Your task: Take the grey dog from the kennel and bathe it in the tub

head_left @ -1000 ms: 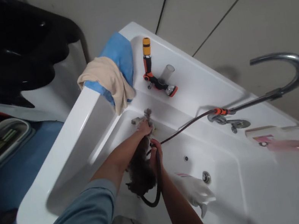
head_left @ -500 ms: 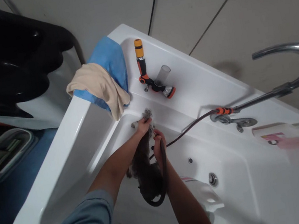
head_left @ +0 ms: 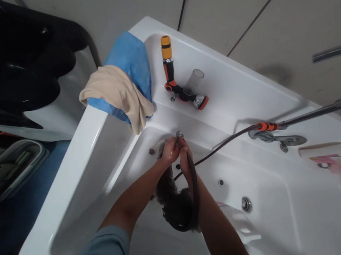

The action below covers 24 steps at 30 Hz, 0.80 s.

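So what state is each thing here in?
Dark-furred animal: in the tub, partly hidden.
Hose: curved, attached to the orange connector.
Left grip: against the animal, closure unclear.
Right grip: closed around the hose.
Beige cloth: draped over blue cloth.
Blue cloth: draped over tub rim.
Spray nozzle: no hose attached.
White jug: in the tub, partly hidden.
Drain: open or shut, can't tell.

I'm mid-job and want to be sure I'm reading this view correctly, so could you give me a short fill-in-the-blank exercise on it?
1. Of the left hand and the right hand, the ____ one grips the dark hose.
2. The tub around the dark-furred animal is ____ in colour.
3. A beige cloth lies over another cloth, which is ____.

Missing words: right; white; blue.
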{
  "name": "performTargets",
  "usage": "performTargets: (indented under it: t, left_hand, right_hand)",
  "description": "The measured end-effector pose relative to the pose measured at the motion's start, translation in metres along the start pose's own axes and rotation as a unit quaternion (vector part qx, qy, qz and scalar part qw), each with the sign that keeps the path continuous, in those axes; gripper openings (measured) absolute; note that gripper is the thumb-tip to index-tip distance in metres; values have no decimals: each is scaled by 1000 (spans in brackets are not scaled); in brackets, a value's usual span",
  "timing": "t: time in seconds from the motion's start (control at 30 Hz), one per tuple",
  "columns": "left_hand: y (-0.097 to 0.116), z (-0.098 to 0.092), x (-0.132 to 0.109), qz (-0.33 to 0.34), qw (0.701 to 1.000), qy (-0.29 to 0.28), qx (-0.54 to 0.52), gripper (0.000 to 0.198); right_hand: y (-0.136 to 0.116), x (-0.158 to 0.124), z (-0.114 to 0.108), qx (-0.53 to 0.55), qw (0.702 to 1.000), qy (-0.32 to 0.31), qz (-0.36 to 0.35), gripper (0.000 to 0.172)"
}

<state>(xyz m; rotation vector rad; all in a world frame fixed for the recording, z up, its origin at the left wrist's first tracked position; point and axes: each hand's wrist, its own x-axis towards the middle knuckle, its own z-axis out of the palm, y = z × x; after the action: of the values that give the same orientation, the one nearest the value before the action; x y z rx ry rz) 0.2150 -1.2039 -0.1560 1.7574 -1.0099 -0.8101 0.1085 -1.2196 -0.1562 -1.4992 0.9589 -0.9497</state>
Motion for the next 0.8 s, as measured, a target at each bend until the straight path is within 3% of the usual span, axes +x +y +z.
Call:
performTargets:
  t: [0.1,0.2,0.4,0.53,0.67,0.8]
  left_hand:
    - [-7,4,-16,36,999,4,1,24]
    - [-28,11,-44,72,996,40,19,27]
    - [-76,22,-80,135,979,137,73,24]
    - [-86,19,-80,158,977,135,50,30]
    - [-89,10,-79,178,973,148,10,35]
    - [-91,1,-79,179,972,151,-23,40]
  right_hand:
    - [-1,-6,-8,-12,1000,13,15,83]
    - [-8,-6,-16,-29,997,9,74,67]
    - [-35,9,-13,-62,983,-70,161,34]
    - [-39,14,-4,-66,977,-109,173,31]
    - [-29,7,-2,-83,976,-92,179,36]
    - [-11,-3,2,-73,986,-90,122,48]
